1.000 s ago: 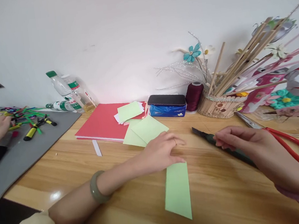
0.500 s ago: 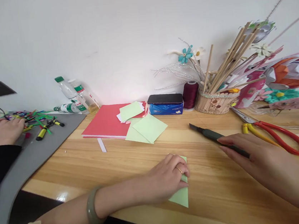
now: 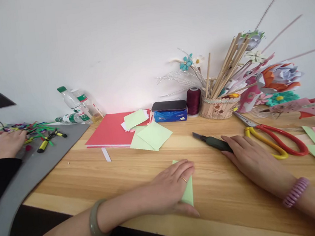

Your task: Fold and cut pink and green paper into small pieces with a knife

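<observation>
- The left hand (image 3: 172,186) lies flat on a green paper strip (image 3: 188,192) on the wooden tabletop (image 3: 124,174), covering most of it.
- The right hand (image 3: 251,156) rests palm down over the handle of a dark utility knife (image 3: 210,142); the blade end pokes out toward the left.
- Red-handled scissors (image 3: 282,139) lie just beside that hand.
- Loose green paper squares (image 3: 151,135) overlap a red folder (image 3: 108,133).
- At far left another person's hands (image 3: 3,143) work on a grey mat (image 3: 24,174).

Your left hand (image 3: 171,186) covers most of the green paper (image 3: 189,194) near the table's front edge. Your right hand (image 3: 250,156) hides the knife (image 3: 211,142) handle's end.
</observation>
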A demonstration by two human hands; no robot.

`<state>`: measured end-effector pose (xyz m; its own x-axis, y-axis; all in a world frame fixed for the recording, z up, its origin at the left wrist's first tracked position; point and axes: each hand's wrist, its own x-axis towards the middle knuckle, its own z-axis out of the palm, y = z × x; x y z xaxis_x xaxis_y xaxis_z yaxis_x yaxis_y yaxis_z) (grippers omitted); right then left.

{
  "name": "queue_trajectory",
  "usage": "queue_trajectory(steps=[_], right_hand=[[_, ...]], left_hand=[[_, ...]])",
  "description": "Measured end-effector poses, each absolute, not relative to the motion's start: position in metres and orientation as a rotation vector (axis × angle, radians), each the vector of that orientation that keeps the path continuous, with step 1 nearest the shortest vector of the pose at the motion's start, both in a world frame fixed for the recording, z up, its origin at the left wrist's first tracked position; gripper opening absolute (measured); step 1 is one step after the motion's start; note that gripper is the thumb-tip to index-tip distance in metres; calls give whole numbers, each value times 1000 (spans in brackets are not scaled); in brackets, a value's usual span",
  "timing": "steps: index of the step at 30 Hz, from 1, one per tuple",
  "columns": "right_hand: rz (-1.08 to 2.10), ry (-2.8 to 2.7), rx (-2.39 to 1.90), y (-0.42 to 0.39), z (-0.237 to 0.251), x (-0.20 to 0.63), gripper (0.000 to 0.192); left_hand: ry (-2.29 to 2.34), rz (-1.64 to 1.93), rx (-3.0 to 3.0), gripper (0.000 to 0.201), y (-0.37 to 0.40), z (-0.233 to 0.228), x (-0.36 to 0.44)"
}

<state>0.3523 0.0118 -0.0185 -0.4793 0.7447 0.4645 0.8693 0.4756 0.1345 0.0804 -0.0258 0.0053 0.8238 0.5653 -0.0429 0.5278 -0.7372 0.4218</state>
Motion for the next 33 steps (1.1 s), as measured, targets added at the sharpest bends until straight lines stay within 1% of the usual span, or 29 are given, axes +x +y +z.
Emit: queue_trajectory(steps=[4,8,9,11,14,15,18,19,21,25,27,29,31,33], right_hand=[[-534,-2374,-1375,7,-8,350,44],[-531,-2365,-1372,-14,15,345,45],[-536,-2359,-1384,-20,20,344,45],[-542,-2352,-1400,-32,27,342,44],[-470,-2370,-1372,-47,29,343,42],[-439,-2374,-1361,-52,27,343,41],[-375,-2370,-1368,-61,21,343,39],[-346,-2368,-1384,-63,19,343,39],[-276,-2363,-1423,-66,15,343,39],[-217,-2330,-1462,-68,10,347,41],[-222,-2321,-1459,-71,7,353,46],[-232,-2320,-1458,-76,3,358,51],[-225,-2328,-1470,-84,-1,364,55],[-198,-2348,-1483,-93,-4,367,57]], left_hand=[[773,-38,2591,90,-23,4,78],[826,-54,2630,100,-11,4,82],[829,-47,2640,100,-7,4,84],[817,-25,2651,88,0,5,88],[900,85,2662,55,7,3,96],[953,138,2669,48,8,2,98],[1057,243,2692,42,7,-5,102],[1060,251,2696,43,7,-7,103],[1040,243,2696,52,6,-9,103],[965,162,2674,81,4,-10,100],[940,99,2652,94,4,-8,99],[926,50,2622,104,3,-5,99],[874,24,2588,102,3,-1,97],[833,63,2530,85,4,3,95]])
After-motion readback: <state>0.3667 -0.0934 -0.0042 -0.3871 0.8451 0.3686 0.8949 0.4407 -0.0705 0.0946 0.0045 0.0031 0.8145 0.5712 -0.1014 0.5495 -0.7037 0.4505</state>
